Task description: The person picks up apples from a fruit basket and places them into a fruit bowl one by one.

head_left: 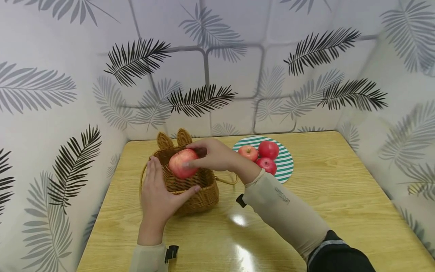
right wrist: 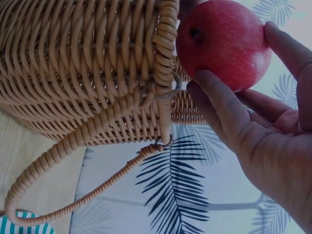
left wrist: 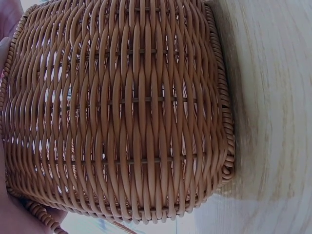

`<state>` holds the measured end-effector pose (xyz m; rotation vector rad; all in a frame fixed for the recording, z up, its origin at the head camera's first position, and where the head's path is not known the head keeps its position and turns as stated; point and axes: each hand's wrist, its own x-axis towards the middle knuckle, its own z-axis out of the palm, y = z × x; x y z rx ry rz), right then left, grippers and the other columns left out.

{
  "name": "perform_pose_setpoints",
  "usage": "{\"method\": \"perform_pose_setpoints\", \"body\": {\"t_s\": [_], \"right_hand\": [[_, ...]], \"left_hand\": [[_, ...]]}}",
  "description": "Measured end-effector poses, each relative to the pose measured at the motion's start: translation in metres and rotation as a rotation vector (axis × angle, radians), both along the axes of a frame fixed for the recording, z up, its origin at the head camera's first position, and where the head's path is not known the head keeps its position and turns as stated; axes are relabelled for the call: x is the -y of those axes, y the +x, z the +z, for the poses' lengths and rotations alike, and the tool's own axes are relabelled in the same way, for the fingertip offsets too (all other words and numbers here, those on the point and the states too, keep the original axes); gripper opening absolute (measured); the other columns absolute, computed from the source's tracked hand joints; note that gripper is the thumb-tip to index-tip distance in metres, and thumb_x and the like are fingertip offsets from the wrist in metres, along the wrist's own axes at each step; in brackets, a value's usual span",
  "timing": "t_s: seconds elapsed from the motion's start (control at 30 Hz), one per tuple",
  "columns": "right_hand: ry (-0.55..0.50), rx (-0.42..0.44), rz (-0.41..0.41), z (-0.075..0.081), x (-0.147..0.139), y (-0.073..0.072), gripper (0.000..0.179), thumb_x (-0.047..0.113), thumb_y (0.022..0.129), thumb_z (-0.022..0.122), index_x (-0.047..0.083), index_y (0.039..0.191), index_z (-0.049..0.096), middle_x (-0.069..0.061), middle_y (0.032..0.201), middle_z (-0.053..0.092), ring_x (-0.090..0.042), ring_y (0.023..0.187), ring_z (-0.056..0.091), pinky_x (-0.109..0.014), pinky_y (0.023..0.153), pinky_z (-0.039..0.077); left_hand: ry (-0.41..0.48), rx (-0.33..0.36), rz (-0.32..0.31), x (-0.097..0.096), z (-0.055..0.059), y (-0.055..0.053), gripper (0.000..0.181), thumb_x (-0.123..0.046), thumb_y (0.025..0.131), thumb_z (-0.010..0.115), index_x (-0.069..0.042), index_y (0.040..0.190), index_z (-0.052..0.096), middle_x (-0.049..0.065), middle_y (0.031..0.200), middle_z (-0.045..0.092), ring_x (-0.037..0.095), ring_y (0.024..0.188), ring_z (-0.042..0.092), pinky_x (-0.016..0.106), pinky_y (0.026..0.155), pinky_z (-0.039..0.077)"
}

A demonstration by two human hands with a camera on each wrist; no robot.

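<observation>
A red apple (head_left: 183, 163) is pinched between the thumb and fingers of my right hand (head_left: 215, 155), above the mouth of a brown wicker basket (head_left: 198, 198). In the right wrist view the apple (right wrist: 226, 44) is level with the basket rim (right wrist: 165, 53), its dark dimple facing the camera. My left hand (head_left: 158, 192) rests against the basket's near left corner, fingers straight along the side and thumb stretched over the front rim. The left wrist view is filled by the basket's woven wall (left wrist: 126, 107); only parts of the hand show at its left edge.
On the wooden table (head_left: 323, 196), a round green-and-white striped mat (head_left: 285, 162) holds three apples (head_left: 268, 150) to the basket's right. Two ear-shaped wicker pieces (head_left: 184, 136) rise from the basket's back. A wicker handle (right wrist: 63, 146) hangs at its side. Leaf-patterned walls stand behind and beside.
</observation>
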<state>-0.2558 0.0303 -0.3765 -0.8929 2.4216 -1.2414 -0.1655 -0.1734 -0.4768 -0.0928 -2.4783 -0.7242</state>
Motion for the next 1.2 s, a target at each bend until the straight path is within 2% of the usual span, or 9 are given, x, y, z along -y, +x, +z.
{"method": "perform_pose_setpoints", "body": {"t_s": [0.17, 0.37, 0.47, 0.6, 0.7, 0.97, 1.2], "right_hand": [[-0.019, -0.011, 0.001, 0.005, -0.007, 0.004, 0.06, 0.04, 0.082, 0.079, 0.013, 0.132, 0.062, 0.006, 0.125, 0.066, -0.01, 0.105, 0.067, -0.027, 0.089, 0.055], [-0.053, 0.02, -0.01, 0.01, -0.017, 0.01, 0.057, 0.042, 0.081, 0.079, 0.021, 0.131, 0.063, 0.01, 0.127, 0.065, -0.014, 0.111, 0.066, -0.029, 0.088, 0.056], [-0.086, 0.032, -0.014, 0.013, -0.023, 0.013, 0.056, 0.041, 0.081, 0.079, 0.023, 0.132, 0.063, 0.013, 0.127, 0.065, -0.013, 0.112, 0.066, -0.031, 0.091, 0.055], [-0.122, 0.013, -0.017, 0.014, -0.031, 0.013, 0.056, 0.039, 0.082, 0.079, 0.022, 0.133, 0.063, 0.011, 0.128, 0.065, -0.015, 0.113, 0.066, -0.04, 0.1, 0.051], [-0.128, 0.012, -0.037, 0.015, -0.037, 0.013, 0.059, 0.041, 0.08, 0.08, 0.021, 0.133, 0.062, 0.009, 0.129, 0.065, -0.017, 0.113, 0.066, -0.042, 0.102, 0.05], [-0.174, 0.076, -0.098, 0.014, -0.057, 0.018, 0.061, 0.047, 0.079, 0.08, 0.027, 0.133, 0.061, 0.013, 0.124, 0.065, -0.012, 0.114, 0.064, -0.036, 0.095, 0.054], [-0.214, 0.068, -0.139, 0.005, -0.072, 0.023, 0.063, 0.046, 0.078, 0.081, 0.027, 0.134, 0.059, 0.014, 0.129, 0.061, -0.013, 0.115, 0.063, -0.037, 0.093, 0.055]], "left_hand": [[0.001, 0.009, 0.003, 0.0, 0.001, 0.0, 0.143, -0.085, 0.053, 0.072, -0.001, 0.155, 0.017, 0.019, 0.16, 0.022, 0.037, 0.148, 0.026, 0.054, 0.117, 0.029], [0.0, 0.032, 0.005, -0.002, 0.003, 0.0, 0.143, -0.086, 0.053, 0.071, -0.008, 0.157, 0.01, 0.018, 0.161, 0.021, 0.036, 0.149, 0.025, 0.055, 0.117, 0.03], [-0.001, 0.029, 0.001, -0.002, 0.002, 0.0, 0.144, -0.086, 0.053, 0.071, -0.01, 0.157, 0.008, 0.019, 0.161, 0.022, 0.037, 0.149, 0.025, 0.056, 0.116, 0.03], [0.006, 0.022, -0.002, -0.001, 0.002, 0.0, 0.144, -0.085, 0.052, 0.073, -0.011, 0.157, 0.007, 0.02, 0.16, 0.022, 0.036, 0.149, 0.024, 0.056, 0.117, 0.03], [0.017, 0.019, -0.002, -0.002, 0.002, 0.0, 0.144, -0.084, 0.052, 0.074, -0.012, 0.157, 0.009, 0.018, 0.161, 0.022, 0.035, 0.149, 0.024, 0.055, 0.117, 0.029], [0.018, 0.025, -0.012, -0.003, 0.002, 0.001, 0.143, -0.084, 0.052, 0.074, -0.012, 0.157, 0.01, 0.017, 0.161, 0.021, 0.036, 0.15, 0.024, 0.054, 0.118, 0.028], [0.028, 0.014, -0.004, -0.003, 0.001, -0.001, 0.143, -0.082, 0.051, 0.076, -0.011, 0.157, 0.012, 0.016, 0.161, 0.023, 0.035, 0.149, 0.025, 0.053, 0.119, 0.027]]}}
